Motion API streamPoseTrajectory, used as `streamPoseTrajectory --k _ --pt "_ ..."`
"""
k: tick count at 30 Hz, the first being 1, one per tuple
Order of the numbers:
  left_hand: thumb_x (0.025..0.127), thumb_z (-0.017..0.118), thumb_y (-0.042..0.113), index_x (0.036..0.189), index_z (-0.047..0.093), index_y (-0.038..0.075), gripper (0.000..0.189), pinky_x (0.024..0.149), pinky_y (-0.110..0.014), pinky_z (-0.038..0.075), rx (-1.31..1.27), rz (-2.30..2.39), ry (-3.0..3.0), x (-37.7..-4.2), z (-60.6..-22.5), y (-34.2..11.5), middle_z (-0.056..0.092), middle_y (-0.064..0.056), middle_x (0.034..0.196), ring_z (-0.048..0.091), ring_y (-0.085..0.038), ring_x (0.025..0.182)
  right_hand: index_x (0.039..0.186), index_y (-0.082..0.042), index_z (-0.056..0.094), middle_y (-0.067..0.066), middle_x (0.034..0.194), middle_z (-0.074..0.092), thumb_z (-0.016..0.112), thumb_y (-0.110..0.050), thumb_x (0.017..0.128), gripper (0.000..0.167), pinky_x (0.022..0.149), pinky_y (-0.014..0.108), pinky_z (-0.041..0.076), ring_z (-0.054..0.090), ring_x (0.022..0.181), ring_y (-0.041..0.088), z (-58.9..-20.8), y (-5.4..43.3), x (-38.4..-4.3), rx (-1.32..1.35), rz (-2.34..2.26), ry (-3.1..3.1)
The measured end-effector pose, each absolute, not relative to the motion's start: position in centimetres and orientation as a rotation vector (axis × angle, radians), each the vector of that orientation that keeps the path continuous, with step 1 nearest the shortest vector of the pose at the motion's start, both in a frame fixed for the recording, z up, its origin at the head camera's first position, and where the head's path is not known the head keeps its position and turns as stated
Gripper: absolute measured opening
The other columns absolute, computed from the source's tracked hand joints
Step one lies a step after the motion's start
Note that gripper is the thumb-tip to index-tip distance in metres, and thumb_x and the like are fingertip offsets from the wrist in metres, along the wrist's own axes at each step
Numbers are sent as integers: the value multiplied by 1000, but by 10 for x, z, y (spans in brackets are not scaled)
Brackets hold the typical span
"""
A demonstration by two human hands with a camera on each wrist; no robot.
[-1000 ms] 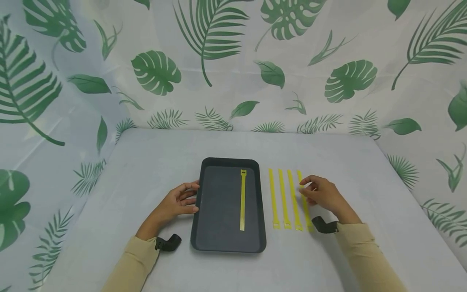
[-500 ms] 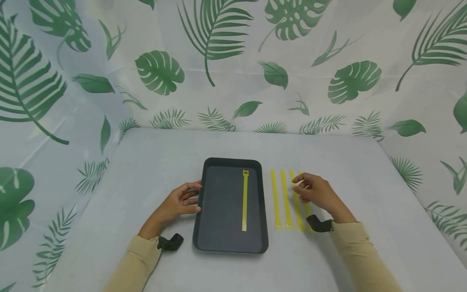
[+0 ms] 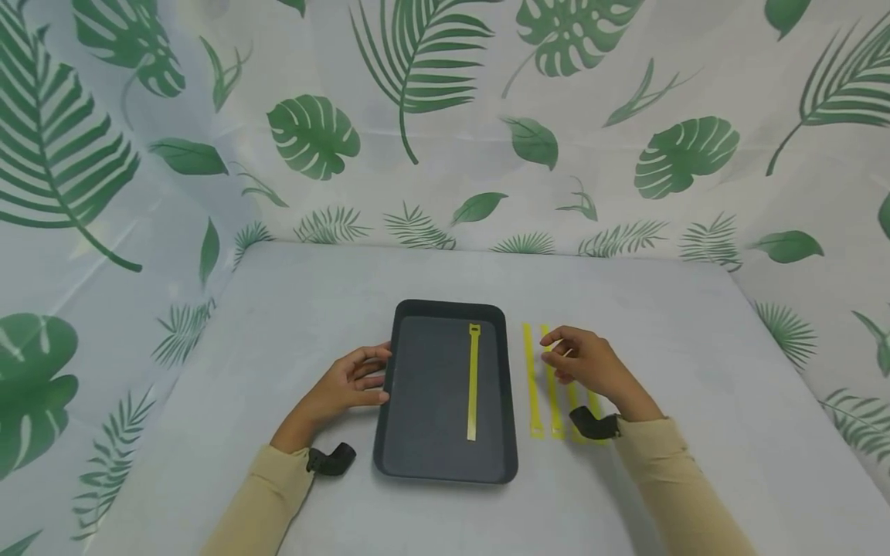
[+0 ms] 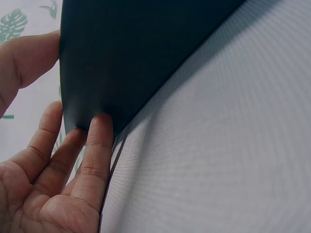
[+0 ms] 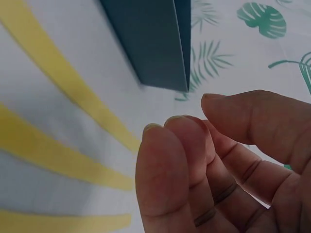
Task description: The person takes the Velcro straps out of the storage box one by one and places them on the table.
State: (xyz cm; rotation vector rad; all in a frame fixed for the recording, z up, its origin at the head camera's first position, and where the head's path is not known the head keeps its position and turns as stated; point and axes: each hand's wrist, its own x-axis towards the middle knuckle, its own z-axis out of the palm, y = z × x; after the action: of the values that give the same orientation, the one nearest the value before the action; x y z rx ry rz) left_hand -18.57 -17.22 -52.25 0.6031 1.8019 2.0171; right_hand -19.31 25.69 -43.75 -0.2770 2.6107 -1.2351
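A dark grey tray lies on the table, with one yellow hook-and-loop cable tie lengthwise in its right half, slotted head at the far end. Fingertips of my left hand touch the tray's left side; in the left wrist view they lie loosely against its outer wall. To the right of the tray, several more yellow cable ties lie side by side, heads nearest me. My right hand is over them, fingers loosely bent and holding nothing, partly hiding the farther-right ones. Thumb and fingertips stand apart in the right wrist view.
A white cloth covers the table. Leaf-printed curtains stand behind it and on both sides. Each wrist carries a small black camera, one on the left and one on the right.
My right hand has moved left across the cable ties, from the rightmost one toward the tray. The left hand stays at the tray's side. The head view has turned slightly.
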Motion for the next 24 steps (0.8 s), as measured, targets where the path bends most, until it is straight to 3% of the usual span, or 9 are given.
streamPoseTrajectory --k 24 --pt "91 84 0 145 44 -19 70 109 -29 56 572 2016 1804 -187 -521 -173 24 -34 172 41 -55 148 125 8 67 21 97 73 69 -1 103 23 69 46 67 73 76 27 -434 212 -209 -507 -1251 2579"
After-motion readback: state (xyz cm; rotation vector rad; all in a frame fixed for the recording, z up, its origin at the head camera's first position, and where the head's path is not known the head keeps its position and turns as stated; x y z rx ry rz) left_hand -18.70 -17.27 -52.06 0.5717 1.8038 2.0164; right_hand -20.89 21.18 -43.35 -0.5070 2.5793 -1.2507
